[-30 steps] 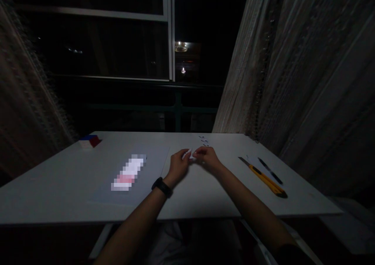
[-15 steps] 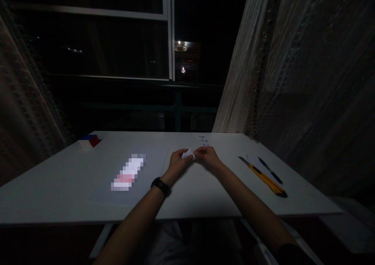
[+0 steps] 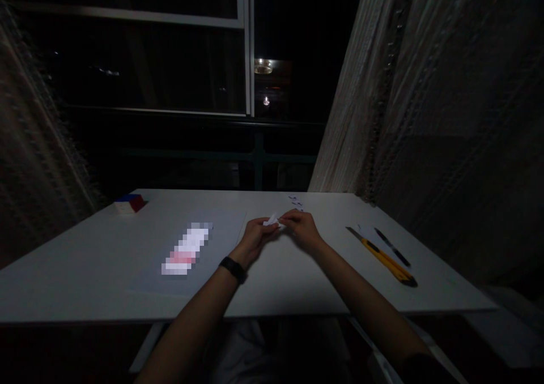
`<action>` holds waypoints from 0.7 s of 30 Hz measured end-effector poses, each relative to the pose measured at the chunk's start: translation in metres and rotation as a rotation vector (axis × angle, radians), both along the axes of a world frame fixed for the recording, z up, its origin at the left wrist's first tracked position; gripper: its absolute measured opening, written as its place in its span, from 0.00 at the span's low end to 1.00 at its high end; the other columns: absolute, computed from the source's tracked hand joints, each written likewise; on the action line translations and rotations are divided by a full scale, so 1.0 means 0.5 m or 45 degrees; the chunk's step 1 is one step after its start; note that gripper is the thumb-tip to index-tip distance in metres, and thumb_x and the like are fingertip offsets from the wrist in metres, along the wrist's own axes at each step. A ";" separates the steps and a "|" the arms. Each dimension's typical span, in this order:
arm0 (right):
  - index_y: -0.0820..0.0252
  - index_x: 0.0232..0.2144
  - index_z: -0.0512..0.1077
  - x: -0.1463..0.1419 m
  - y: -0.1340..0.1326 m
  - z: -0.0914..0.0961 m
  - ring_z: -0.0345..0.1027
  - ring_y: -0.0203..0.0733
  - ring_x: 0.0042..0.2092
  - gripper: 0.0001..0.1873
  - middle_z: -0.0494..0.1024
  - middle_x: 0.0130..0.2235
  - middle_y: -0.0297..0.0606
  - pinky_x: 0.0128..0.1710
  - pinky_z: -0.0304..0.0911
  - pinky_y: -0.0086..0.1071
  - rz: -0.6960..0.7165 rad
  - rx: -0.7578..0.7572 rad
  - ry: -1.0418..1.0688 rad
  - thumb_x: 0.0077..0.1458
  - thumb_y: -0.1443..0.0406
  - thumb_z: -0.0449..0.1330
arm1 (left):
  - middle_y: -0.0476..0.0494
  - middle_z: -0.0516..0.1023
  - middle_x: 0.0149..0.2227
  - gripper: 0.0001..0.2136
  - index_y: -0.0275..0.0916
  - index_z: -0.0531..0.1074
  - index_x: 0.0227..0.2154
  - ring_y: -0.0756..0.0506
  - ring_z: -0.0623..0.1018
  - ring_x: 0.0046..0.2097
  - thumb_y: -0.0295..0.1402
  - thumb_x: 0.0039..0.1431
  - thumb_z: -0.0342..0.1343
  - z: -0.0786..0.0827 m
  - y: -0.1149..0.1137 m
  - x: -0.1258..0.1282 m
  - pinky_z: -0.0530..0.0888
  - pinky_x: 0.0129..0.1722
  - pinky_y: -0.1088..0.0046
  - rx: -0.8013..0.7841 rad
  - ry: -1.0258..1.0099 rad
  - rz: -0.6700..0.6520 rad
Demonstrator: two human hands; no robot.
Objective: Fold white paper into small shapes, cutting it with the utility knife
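Over the middle of the white table (image 3: 297, 282), a small folded piece of white paper (image 3: 271, 220) is held between my two hands. My left hand (image 3: 255, 236) grips its lower left side with thumb and fingers. At its right edge, the fingertips of my right hand (image 3: 302, 226) pinch the paper. My fingers hide part of the folds. Just beyond my right hand lie several small paper pieces with dark marks (image 3: 296, 203).
A yellow utility knife (image 3: 389, 264), blade out, lies at the right beside a black pen (image 3: 393, 248) and a white paper slip (image 3: 376, 237). At left, a blurred-out bright screen (image 3: 187, 251) rests on a paper sheet (image 3: 227, 231). A puzzle cube (image 3: 130, 204) stands far left.
The folded paper has tilted a little, with a flap now standing up more. My right fingers have shifted slightly at its edge. Objects on the table have not moved.
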State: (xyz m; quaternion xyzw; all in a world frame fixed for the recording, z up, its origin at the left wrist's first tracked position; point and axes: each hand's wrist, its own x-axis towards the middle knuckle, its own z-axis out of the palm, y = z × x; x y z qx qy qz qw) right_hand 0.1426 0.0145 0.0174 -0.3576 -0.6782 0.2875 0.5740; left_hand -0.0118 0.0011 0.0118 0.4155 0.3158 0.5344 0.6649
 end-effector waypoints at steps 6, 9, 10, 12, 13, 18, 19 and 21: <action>0.59 0.20 0.76 0.001 0.002 -0.005 0.68 0.40 0.30 0.04 0.75 0.25 0.38 0.33 0.62 0.33 -0.030 0.040 -0.051 0.41 0.64 0.64 | 0.44 0.75 0.24 0.11 0.29 0.74 0.25 0.51 0.73 0.26 0.23 0.33 0.66 0.006 -0.006 0.002 0.70 0.29 0.77 0.032 0.059 0.056; 0.59 0.20 0.76 0.000 0.005 -0.010 0.68 0.40 0.30 0.04 0.75 0.26 0.38 0.32 0.62 0.33 -0.046 0.064 -0.045 0.40 0.64 0.65 | 0.43 0.75 0.24 0.12 0.29 0.75 0.26 0.51 0.74 0.27 0.24 0.32 0.66 0.007 -0.008 0.005 0.70 0.30 0.76 0.050 0.094 0.102; 0.59 0.19 0.76 -0.001 0.006 -0.012 0.68 0.40 0.30 0.04 0.75 0.26 0.38 0.32 0.62 0.33 -0.043 0.069 -0.029 0.40 0.64 0.65 | 0.43 0.76 0.25 0.12 0.29 0.75 0.26 0.51 0.74 0.27 0.23 0.32 0.66 0.007 -0.008 0.005 0.70 0.30 0.76 0.045 0.091 0.097; 0.58 0.19 0.75 -0.003 0.006 -0.012 0.68 0.40 0.30 0.05 0.75 0.26 0.37 0.33 0.63 0.33 -0.030 0.075 0.011 0.39 0.63 0.66 | 0.43 0.76 0.25 0.12 0.30 0.75 0.26 0.50 0.74 0.27 0.23 0.32 0.66 0.006 -0.007 0.003 0.70 0.30 0.76 0.019 0.064 0.062; 0.58 0.19 0.75 -0.004 0.006 -0.012 0.68 0.39 0.30 0.05 0.75 0.26 0.37 0.33 0.63 0.33 -0.022 0.075 0.029 0.39 0.63 0.66 | 0.43 0.75 0.25 0.12 0.30 0.75 0.26 0.50 0.74 0.27 0.22 0.33 0.66 0.005 -0.006 0.001 0.70 0.30 0.76 0.000 0.047 0.039; 0.57 0.19 0.76 -0.008 0.002 -0.007 0.68 0.39 0.31 0.04 0.74 0.26 0.36 0.34 0.63 0.33 0.000 0.057 0.074 0.39 0.63 0.66 | 0.43 0.74 0.24 0.11 0.29 0.75 0.27 0.52 0.73 0.27 0.21 0.35 0.64 0.007 -0.003 -0.007 0.69 0.28 0.79 -0.046 0.001 -0.052; 0.57 0.19 0.76 -0.009 0.002 -0.006 0.68 0.39 0.31 0.04 0.75 0.26 0.36 0.34 0.63 0.33 -0.001 0.054 0.078 0.39 0.63 0.66 | 0.43 0.74 0.24 0.11 0.29 0.75 0.27 0.52 0.73 0.26 0.21 0.35 0.64 0.008 -0.003 -0.008 0.69 0.27 0.79 -0.041 0.001 -0.057; 0.57 0.18 0.76 -0.009 0.002 -0.006 0.68 0.39 0.31 0.04 0.75 0.26 0.36 0.35 0.63 0.34 -0.007 0.050 0.084 0.39 0.63 0.66 | 0.43 0.74 0.24 0.11 0.29 0.75 0.27 0.52 0.73 0.26 0.22 0.35 0.64 0.011 -0.006 -0.009 0.67 0.25 0.80 -0.024 0.012 -0.057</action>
